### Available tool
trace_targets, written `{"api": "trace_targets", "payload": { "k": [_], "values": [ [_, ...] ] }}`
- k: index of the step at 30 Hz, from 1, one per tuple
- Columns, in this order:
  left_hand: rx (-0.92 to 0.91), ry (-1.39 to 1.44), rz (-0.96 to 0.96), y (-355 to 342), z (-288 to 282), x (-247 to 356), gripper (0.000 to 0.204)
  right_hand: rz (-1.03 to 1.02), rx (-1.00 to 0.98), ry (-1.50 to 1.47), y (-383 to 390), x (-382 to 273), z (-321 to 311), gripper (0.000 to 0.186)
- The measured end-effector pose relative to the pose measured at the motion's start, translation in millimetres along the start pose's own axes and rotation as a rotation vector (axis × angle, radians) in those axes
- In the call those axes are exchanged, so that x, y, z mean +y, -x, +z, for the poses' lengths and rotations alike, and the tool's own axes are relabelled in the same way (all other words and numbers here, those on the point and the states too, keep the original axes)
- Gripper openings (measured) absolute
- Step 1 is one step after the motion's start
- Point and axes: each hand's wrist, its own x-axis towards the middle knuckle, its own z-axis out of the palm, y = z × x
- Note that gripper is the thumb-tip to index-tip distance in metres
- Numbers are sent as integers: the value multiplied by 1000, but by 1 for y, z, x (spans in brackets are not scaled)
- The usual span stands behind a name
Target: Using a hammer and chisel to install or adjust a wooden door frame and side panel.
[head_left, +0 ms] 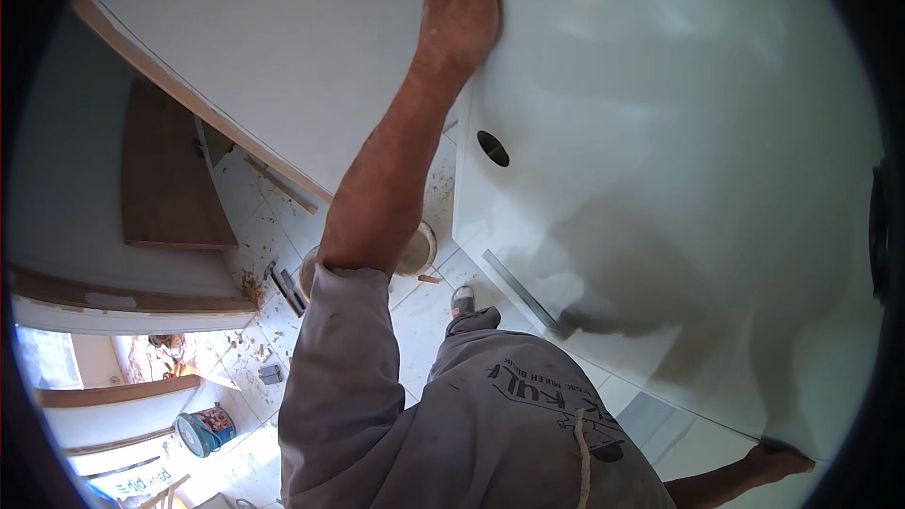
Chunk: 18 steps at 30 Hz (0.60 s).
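Observation:
A large glossy white panel (650, 254) fills the right side of the view, with an oval hole near its left edge and a pale strip along its lower left part. My left hand (464, 9), its arm raised, is closed around the panel's left edge at the top; its fingertips are cut off by the frame. Down at the lower right, my right hand (781, 462) grips the panel's bottom edge, its fingers partly behind the board. My shadow or reflection falls across the glossy face.
Another broad white board (273, 47) with a brown edge stands to the left. A brown wooden panel (170, 170) leans beyond it. Wood scraps and shavings, a hammer-like tool (285, 288) and a blue-green bucket (205, 430) are on the tiled floor (415, 325).

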Motion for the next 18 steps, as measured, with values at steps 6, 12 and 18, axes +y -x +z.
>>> {"api": "trace_targets", "payload": {
  "k": [6, 12, 18],
  "values": [
    [71, 43, 80, -52, -97, -15, 77, -43, -59, 134, 107, -14, 41, 47],
    [177, 57, 147, -80, -178, -19, 80, -23, -181, -15, 166, -16, 65, 37],
    [264, 55, 218, -79, -244, -12, 85, 46, -219, 27, 223, -20, 95, 34]
  ]
}}
